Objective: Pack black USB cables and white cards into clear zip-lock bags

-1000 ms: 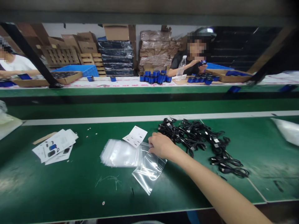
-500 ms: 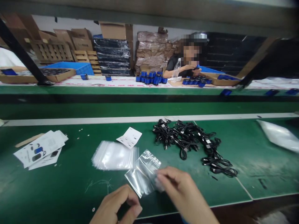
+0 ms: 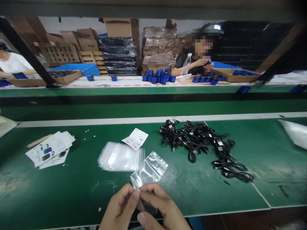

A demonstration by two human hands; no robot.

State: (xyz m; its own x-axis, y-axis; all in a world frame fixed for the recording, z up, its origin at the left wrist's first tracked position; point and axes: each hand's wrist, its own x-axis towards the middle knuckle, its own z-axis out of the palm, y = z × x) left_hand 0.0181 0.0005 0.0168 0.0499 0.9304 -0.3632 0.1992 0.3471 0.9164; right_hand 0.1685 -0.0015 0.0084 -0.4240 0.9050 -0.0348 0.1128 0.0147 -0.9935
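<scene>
Both my hands meet at the near edge of the green table, pinching one clear zip bag [image 3: 150,171] by its near end. My left hand [image 3: 120,207] grips it from the left with thumb and fingers closed. My right hand [image 3: 160,207] grips it from the right, fingers pressed together. The bag's far end with its zip strip rises away from me. Just beyond it lies a stack of clear zip bags [image 3: 120,156], with a white card [image 3: 135,139] at its far edge. A heap of black cables [image 3: 203,143] lies to the right.
Printed leaflets [image 3: 49,152] lie at the left. A white plastic bag [image 3: 295,132] sits at the far right. Across the green conveyor [image 3: 144,110], a person sits behind blue cylinders [image 3: 158,77] and a water bottle [image 3: 185,66]; another person is at the far left.
My right hand drew one bag from beside the stack toward me. My left hand came into view and both now pinch the bag's near end.
</scene>
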